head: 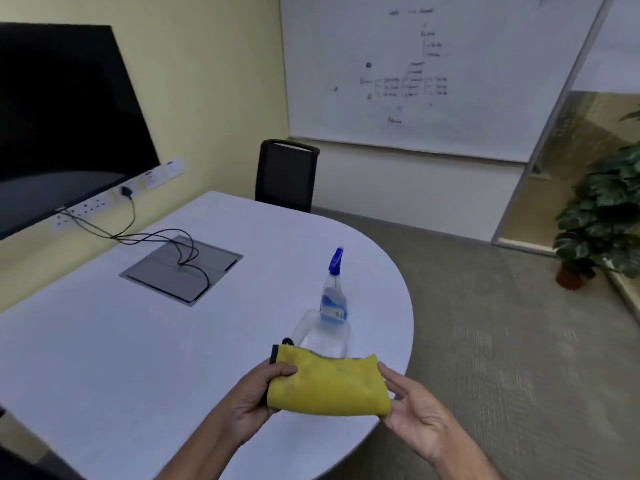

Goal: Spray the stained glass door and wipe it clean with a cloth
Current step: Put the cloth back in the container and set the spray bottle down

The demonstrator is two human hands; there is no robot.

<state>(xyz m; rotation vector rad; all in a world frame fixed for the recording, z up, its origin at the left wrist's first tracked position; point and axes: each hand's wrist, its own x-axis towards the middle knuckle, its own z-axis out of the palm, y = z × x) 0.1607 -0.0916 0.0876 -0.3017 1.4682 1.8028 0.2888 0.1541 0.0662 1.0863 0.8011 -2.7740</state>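
A folded yellow cloth (329, 386) with a dark edge is held over the near edge of the white table (138, 341). My left hand (256, 396) grips its left end, thumb on top. At the cloth's right end my right hand (412, 407) touches it with the fingertips, palm up. Just behind the cloth a clear spray bottle (333, 303) with a blue trigger head stands upright on the table. A glass partition (571, 161) in a metal frame is at the far right, beside the whiteboard.
A grey cable box (180, 270) with black cables is set into the table's middle. A large dark screen (65, 116) hangs on the left wall. Behind the table stands a black chair (287, 174). A potted plant (599, 220) sits on the carpet at right.
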